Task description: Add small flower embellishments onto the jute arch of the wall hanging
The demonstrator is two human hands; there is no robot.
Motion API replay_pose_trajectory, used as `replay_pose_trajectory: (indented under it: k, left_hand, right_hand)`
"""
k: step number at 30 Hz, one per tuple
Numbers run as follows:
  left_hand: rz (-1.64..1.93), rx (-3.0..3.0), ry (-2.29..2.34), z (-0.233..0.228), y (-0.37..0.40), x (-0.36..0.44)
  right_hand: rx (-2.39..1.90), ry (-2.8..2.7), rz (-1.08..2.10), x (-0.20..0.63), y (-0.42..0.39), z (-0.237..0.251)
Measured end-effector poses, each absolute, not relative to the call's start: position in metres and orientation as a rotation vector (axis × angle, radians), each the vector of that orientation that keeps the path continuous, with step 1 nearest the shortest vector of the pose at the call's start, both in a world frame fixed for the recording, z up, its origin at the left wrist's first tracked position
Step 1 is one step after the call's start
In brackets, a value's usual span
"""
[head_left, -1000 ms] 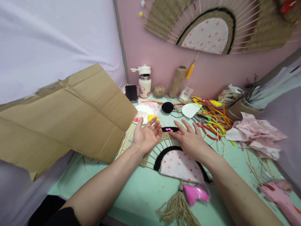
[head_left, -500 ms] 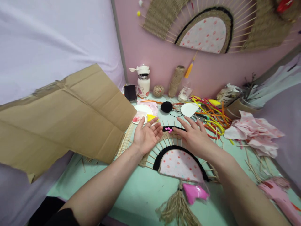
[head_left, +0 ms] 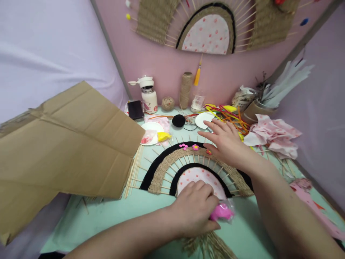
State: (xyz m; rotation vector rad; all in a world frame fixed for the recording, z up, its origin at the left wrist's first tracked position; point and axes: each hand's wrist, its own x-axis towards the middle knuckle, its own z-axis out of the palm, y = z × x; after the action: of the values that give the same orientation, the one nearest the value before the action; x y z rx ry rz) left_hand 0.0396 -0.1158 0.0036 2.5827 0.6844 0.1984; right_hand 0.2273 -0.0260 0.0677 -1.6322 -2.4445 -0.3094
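A fan-shaped piece of woven twine on thin sticks, with a black outer band (head_left: 153, 169), lies on the table. Its half-round centre (head_left: 198, 174) is white with red spots, edged in black. Small clay flowers (head_left: 195, 146) sit along the top: one pink, one pink with a yellow middle, one reddish. My left hand (head_left: 195, 207) is curled at the lower edge, with a packet of pink clay (head_left: 223, 212) between thumb and forefinger. Below it shows a twine tassel (head_left: 208, 246), partly covered. My right hand (head_left: 223, 142), fingers spread and holding nothing, hovers over the fan's upper right.
Cardboard (head_left: 75, 144) leans at left. Behind stand a white bottle (head_left: 149, 99), a twine ball (head_left: 168, 103) and a twine spool (head_left: 185, 90). Yellow clay (head_left: 164, 136) lies by a white plate (head_left: 155, 127). Crumpled spotted cloth (head_left: 272, 135) and a pink glue gun (head_left: 309, 201) are at right.
My left hand has turned from palm-up and open to palm-down, coming down onto the pink clay packet. My right hand stays spread above the fan. The view has shifted, uncovering more flowers.
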Motion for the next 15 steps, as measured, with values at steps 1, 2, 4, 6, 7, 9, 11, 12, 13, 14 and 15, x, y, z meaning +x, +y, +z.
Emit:
replay_pose_trajectory:
  k: [1, 2, 4, 6, 7, 9, 11, 12, 13, 14, 15]
  left_hand:
    - [0.195, 2.584, 0.691, 0.003, -0.116, 0.040]
    - [0.207, 2.564, 0.692, 0.003, -0.116, 0.040]
    - [0.276, 2.456, 0.675, 0.005, -0.114, 0.040]
    - [0.377, 2.258, 0.635, 0.010, -0.110, 0.039]
    - [0.430, 2.118, 0.615, 0.013, -0.107, 0.039]
    - [0.554, 1.747, 0.618, 0.021, -0.099, 0.036]
    - [0.707, 1.358, 0.680, 0.028, -0.088, 0.032]
    - [0.770, 1.239, 0.719, 0.030, -0.082, 0.030]
    - [0.854, 1.162, 0.751, 0.031, -0.076, 0.027]
    - [0.950, 1.098, 0.779, 0.031, -0.070, 0.025]
    - [1.031, 1.048, 0.792, 0.031, -0.065, 0.023]
  right_hand:
    - [-1.632, -2.437, -0.298, 0.228, -0.026, 0.068]
    - [-1.630, -2.431, -0.289, 0.229, -0.025, 0.068]
    - [-1.612, -2.413, -0.283, 0.232, -0.025, 0.070]
    - [-1.578, -2.386, -0.280, 0.236, -0.024, 0.073]
    - [-1.557, -2.368, -0.273, 0.238, -0.024, 0.075]
    - [-1.503, -2.323, -0.238, 0.240, -0.025, 0.080]
    - [-1.425, -2.261, -0.182, 0.239, -0.027, 0.087]
    - [-1.379, -2.229, -0.147, 0.238, -0.030, 0.091]
    - [-1.328, -2.199, -0.109, 0.235, -0.032, 0.096]
    - [-1.273, -2.175, -0.070, 0.233, -0.036, 0.100]
    - [-1.220, -2.160, -0.030, 0.229, -0.040, 0.104]
